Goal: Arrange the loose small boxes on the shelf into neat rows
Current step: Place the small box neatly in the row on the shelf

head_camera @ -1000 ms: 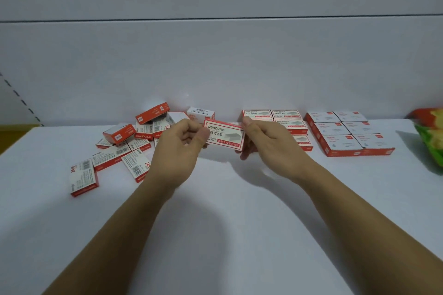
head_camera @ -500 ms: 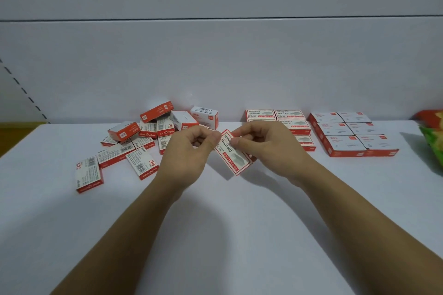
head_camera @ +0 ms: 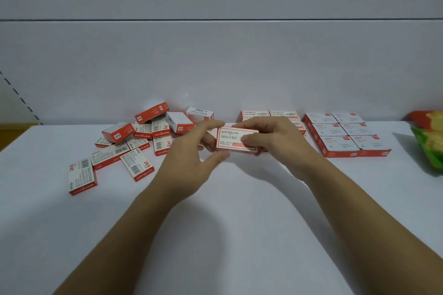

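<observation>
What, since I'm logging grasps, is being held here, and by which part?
One staple box, label facing the camera. The right hand pinches its right end, thumb on the front face; the left hand holds its left end between finger and thumb.

held box (head_camera: 233,137): white face framed in red, grey lettering, a red strip low on its front.
loose boxes (head_camera: 142,130), left of the held box: red and white, black barcodes, white lettering on red bands.
back row (head_camera: 255,115), just behind the held box: white faces with red borders.
neat block (head_camera: 335,143), right of the held box: white tops with small red tags, red sides.
shelf (head_camera: 215,235): plain white.
back panel (head_camera: 215,67): pale grey-white, one thin dark line across.
packet (head_camera: 429,141), far right of the held box: green, yellow and orange-red.
</observation>
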The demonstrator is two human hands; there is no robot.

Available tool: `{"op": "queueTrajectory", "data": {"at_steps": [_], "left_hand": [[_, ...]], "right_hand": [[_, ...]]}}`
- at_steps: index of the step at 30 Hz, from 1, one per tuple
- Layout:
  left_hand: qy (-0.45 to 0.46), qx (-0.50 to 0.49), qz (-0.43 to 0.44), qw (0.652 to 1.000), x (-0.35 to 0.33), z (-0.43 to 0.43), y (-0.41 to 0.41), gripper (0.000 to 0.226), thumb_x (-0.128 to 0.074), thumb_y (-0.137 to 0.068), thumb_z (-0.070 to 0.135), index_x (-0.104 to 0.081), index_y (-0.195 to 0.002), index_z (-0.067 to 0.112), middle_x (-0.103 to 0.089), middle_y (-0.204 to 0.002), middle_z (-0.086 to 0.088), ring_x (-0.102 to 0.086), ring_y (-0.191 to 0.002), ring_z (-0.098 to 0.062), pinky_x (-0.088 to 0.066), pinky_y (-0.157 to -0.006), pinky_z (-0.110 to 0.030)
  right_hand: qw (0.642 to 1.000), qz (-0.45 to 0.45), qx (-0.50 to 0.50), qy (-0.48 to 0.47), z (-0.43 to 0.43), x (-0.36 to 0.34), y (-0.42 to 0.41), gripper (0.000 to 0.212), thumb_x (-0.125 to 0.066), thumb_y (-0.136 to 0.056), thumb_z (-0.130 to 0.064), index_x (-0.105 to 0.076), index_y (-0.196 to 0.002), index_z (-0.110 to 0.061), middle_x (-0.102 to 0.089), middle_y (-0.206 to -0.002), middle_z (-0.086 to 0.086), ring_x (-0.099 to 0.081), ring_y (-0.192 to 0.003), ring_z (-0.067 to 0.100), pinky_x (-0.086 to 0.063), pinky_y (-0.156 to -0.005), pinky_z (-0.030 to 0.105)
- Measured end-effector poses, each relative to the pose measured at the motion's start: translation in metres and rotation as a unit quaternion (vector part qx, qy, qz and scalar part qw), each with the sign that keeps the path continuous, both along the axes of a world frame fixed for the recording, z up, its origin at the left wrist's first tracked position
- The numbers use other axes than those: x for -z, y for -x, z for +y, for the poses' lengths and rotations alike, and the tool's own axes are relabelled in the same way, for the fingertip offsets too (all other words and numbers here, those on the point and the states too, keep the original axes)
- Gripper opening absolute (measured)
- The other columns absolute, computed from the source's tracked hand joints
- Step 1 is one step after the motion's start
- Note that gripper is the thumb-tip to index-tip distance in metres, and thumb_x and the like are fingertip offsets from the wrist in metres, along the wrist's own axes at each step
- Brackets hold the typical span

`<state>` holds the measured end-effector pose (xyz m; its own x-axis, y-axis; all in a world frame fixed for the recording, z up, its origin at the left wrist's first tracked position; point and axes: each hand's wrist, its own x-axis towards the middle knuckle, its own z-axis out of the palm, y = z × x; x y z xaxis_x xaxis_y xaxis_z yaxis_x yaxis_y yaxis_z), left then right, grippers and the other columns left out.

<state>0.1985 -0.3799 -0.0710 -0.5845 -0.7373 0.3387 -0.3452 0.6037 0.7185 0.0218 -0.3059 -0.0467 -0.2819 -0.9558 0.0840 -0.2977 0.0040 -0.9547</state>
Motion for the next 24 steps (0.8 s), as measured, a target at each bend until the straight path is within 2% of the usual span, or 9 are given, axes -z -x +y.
{"op": "queueTrajectory", "data": {"at_steps": [1,3,5,7,10,12,15,19,24], "left_hand": [[0.006,-0.011,0.009,1.0,0.0,0.0,0.0,0.051,-0.074,-0.079,0.026,-0.052,-0.125,0.036,-0.065,-0.096,0.021,-0.058,-0.092,0.002,-0.049,-0.085,-0.018],[0.003,-0.025,0.022,0.999,0.0,-0.002,0.0,0.047,-0.075,-0.079,0.023,-0.057,-0.121,0.032,-0.069,-0.093,0.017,-0.062,-0.089,-0.001,-0.05,-0.087,-0.023],[-0.007,-0.034,0.024,0.999,-0.001,-0.003,-0.001,0.045,-0.076,-0.079,0.022,-0.057,-0.119,0.031,-0.07,-0.093,0.016,-0.064,-0.088,-0.002,-0.051,-0.088,-0.025],[-0.019,-0.041,0.017,0.999,-0.001,-0.003,-0.001,0.046,-0.075,-0.079,0.022,-0.057,-0.12,0.03,-0.069,-0.094,0.014,-0.064,-0.089,-0.004,-0.051,-0.089,-0.024],[-0.022,-0.037,0.016,0.999,0.0,0.0,0.003,0.051,-0.074,-0.08,0.024,-0.054,-0.127,0.029,-0.069,-0.097,0.013,-0.062,-0.09,-0.004,-0.049,-0.089,-0.022],[-0.017,-0.027,-0.013,0.999,0.0,0.001,0.004,0.06,-0.071,-0.082,0.03,-0.045,-0.136,0.035,-0.065,-0.105,0.015,-0.059,-0.096,-0.004,-0.047,-0.089,-0.022],[-0.013,-0.007,-0.072,0.997,0.002,-0.001,0.002,0.07,-0.066,-0.084,0.038,-0.029,-0.144,0.04,-0.056,-0.119,0.017,-0.053,-0.106,-0.003,-0.046,-0.095,-0.03],[-0.005,0.001,-0.127,0.992,0.003,-0.002,0.002,0.072,-0.064,-0.085,0.042,-0.024,-0.145,0.041,-0.051,-0.13,0.014,-0.048,-0.115,-0.004,-0.043,-0.102,-0.035],[0.005,0.003,-0.163,0.987,0.003,-0.003,0.001,0.071,-0.062,-0.086,0.044,-0.022,-0.145,0.042,-0.049,-0.134,0.014,-0.042,-0.126,-0.009,-0.037,-0.107,-0.044]], "right_hand": [[1.0,0.026,-0.003,0.0,-0.001,0.001,0.0,0.027,-0.064,-0.085,-0.006,-0.073,-0.095,-0.029,-0.074,-0.09,-0.005,-0.065,-0.081,0.013,-0.05,-0.068,0.03],[0.988,0.153,-0.007,0.012,-0.001,0.004,0.001,0.029,-0.07,-0.083,-0.018,-0.068,-0.109,-0.031,-0.07,-0.098,-0.01,-0.062,-0.082,0.004,-0.051,-0.075,0.026],[0.954,0.298,-0.007,0.021,0.0,0.007,-0.001,0.049,-0.077,-0.076,-0.034,-0.061,-0.122,-0.031,-0.061,-0.108,-0.012,-0.057,-0.088,0.002,-0.047,-0.079,0.021],[0.929,0.367,0.009,0.038,-0.001,0.008,-0.003,0.056,-0.08,-0.072,-0.036,-0.059,-0.124,-0.03,-0.054,-0.109,-0.011,-0.05,-0.091,0.003,-0.043,-0.08,0.021],[0.918,0.392,0.027,0.046,-0.002,0.007,0.001,0.056,-0.08,-0.072,-0.033,-0.061,-0.125,-0.028,-0.049,-0.107,-0.01,-0.046,-0.095,0.005,-0.036,-0.08,0.021],[0.914,0.402,0.036,0.043,-0.002,0.007,0.006,0.055,-0.08,-0.074,-0.028,-0.06,-0.126,-0.027,-0.05,-0.109,-0.008,-0.049,-0.098,0.008,-0.039,-0.081,0.023],[0.907,0.413,0.076,0.022,-0.001,0.005,0.017,0.052,-0.077,-0.078,-0.022,-0.059,-0.126,-0.026,-0.051,-0.114,-0.006,-0.049,-0.104,0.012,-0.04,-0.084,0.026],[0.873,0.471,0.112,-0.05,-0.003,0.007,0.035,0.049,-0.077,-0.076,-0.032,-0.061,-0.123,-0.027,-0.054,-0.117,-0.001,-0.045,-0.109,0.02,-0.035,-0.09,0.029],[0.865,0.481,0.108,-0.096,-0.006,0.014,0.04,0.05,-0.077,-0.074,-0.036,-0.062,-0.121,-0.03,-0.055,-0.12,0.0,-0.045,-0.112,0.022,-0.033,-0.092,0.031]]}}
